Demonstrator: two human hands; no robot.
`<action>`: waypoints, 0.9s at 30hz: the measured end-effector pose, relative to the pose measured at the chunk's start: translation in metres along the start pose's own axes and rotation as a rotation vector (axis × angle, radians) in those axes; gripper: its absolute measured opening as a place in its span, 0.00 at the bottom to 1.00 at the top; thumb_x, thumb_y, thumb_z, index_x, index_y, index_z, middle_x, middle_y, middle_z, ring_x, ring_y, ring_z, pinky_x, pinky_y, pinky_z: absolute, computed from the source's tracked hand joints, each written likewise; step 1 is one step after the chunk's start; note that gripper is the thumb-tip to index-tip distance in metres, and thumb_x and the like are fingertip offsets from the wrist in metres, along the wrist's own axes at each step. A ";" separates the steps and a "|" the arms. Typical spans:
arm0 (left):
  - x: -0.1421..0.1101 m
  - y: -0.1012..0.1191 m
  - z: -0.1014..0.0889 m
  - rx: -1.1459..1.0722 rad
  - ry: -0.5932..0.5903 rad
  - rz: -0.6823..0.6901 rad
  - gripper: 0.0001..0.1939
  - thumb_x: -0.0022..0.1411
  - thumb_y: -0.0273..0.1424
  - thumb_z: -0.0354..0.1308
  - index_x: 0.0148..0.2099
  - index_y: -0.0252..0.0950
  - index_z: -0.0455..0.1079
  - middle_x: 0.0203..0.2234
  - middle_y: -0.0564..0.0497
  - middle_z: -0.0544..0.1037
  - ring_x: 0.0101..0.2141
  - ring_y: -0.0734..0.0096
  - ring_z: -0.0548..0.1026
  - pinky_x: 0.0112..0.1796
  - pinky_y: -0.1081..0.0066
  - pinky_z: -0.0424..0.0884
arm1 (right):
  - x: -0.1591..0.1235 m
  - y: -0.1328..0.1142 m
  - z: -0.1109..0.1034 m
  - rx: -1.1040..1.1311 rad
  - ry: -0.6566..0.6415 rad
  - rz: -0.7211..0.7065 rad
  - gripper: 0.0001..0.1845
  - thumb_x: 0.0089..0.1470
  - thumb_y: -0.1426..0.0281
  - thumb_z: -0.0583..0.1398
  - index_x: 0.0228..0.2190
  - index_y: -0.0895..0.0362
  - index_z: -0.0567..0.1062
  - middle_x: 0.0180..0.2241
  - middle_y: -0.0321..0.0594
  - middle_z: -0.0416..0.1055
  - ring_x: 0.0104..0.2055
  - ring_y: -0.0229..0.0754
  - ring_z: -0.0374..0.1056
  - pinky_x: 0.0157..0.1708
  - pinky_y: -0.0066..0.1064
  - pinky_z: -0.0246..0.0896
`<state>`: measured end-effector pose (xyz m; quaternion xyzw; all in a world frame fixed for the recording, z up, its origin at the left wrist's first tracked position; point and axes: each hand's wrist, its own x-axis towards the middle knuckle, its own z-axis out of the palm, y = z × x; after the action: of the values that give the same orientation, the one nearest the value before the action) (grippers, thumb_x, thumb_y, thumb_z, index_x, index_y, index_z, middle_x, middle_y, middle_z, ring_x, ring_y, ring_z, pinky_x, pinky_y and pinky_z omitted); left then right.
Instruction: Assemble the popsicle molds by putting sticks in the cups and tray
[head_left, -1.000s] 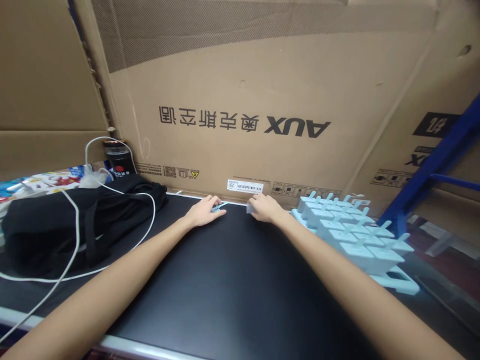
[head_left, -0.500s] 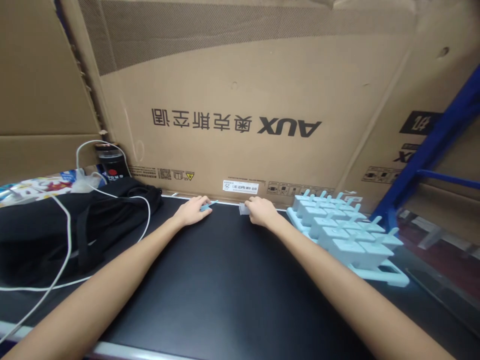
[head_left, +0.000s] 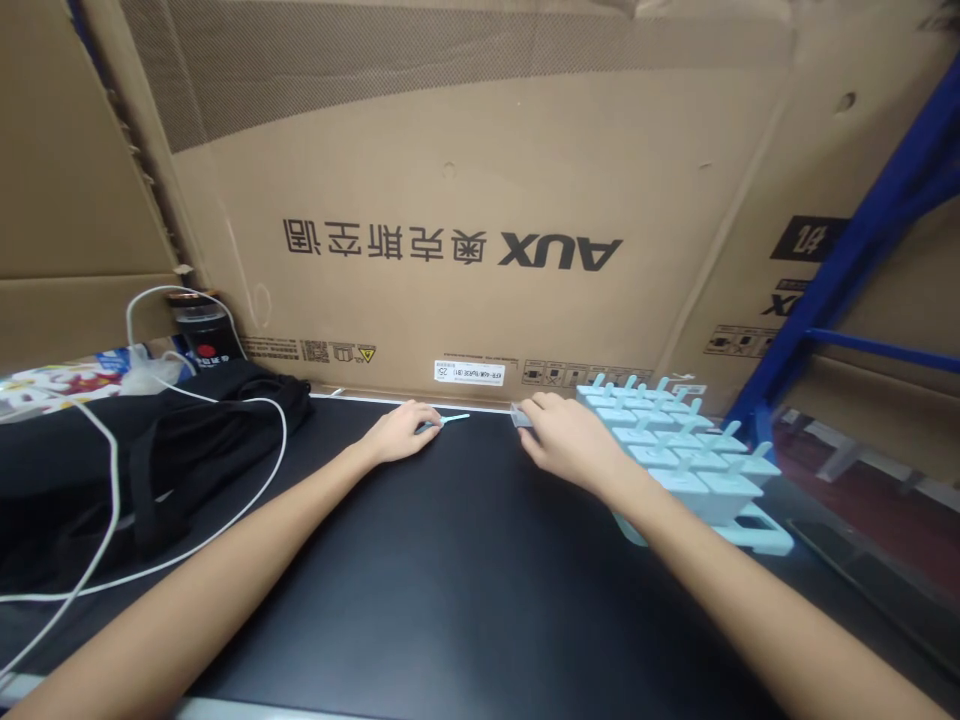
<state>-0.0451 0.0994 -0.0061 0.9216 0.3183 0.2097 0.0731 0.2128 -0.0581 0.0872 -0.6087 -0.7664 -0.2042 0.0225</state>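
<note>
Near the table's far edge, my left hand (head_left: 405, 432) is closed around a light blue popsicle mold lid; its thin stick handle (head_left: 456, 418) points out to the right, and the rest is hidden by my fingers. To the right, my right hand (head_left: 562, 438) grips a small translucent mold cup (head_left: 519, 416), mostly covered by the fingers. The two pieces are apart, with a gap between the hands. Beyond my right wrist stands a light blue popsicle mold set (head_left: 675, 450), several molds in rows with stick handles upright in a tray (head_left: 765, 538). My right forearm hides part of it.
A large cardboard box (head_left: 420, 320) walls off the back of the black table (head_left: 420, 590). On the left lie a black bag (head_left: 217, 420) and a white cable (head_left: 281, 440), with a dark jar (head_left: 206, 330) behind. A blue metal frame (head_left: 847, 280) rises at the right.
My right hand has moved right with the translucent cup, nearer the mold set, widening the gap between the hands. More of the lid's stick shows at my left hand. The view has shifted slightly.
</note>
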 end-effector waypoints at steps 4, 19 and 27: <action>0.006 0.003 0.006 -0.081 -0.052 0.066 0.16 0.64 0.30 0.49 0.51 0.41 0.73 0.53 0.49 0.72 0.54 0.63 0.68 0.59 0.60 0.60 | -0.073 0.021 -0.039 0.178 0.323 0.023 0.16 0.61 0.62 0.49 0.43 0.55 0.71 0.43 0.47 0.71 0.46 0.50 0.67 0.48 0.40 0.60; 0.017 0.006 0.011 -0.289 0.075 0.109 0.15 0.60 0.44 0.61 0.34 0.37 0.74 0.33 0.50 0.76 0.34 0.71 0.74 0.37 0.71 0.70 | -0.186 0.150 0.055 1.025 0.347 0.864 0.38 0.43 0.45 0.61 0.51 0.51 0.62 0.39 0.40 0.68 0.38 0.45 0.69 0.35 0.32 0.68; 0.010 0.009 0.006 -0.090 0.073 0.039 0.23 0.66 0.50 0.49 0.52 0.42 0.71 0.49 0.47 0.72 0.46 0.62 0.73 0.48 0.63 0.69 | -0.182 0.135 0.058 0.538 0.176 0.846 0.35 0.33 0.42 0.61 0.36 0.53 0.62 0.26 0.37 0.66 0.27 0.46 0.66 0.33 0.39 0.64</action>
<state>-0.0303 0.0987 -0.0056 0.9151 0.2931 0.2585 0.0987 0.3990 -0.1831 0.0213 -0.8189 -0.4734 -0.0233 0.3237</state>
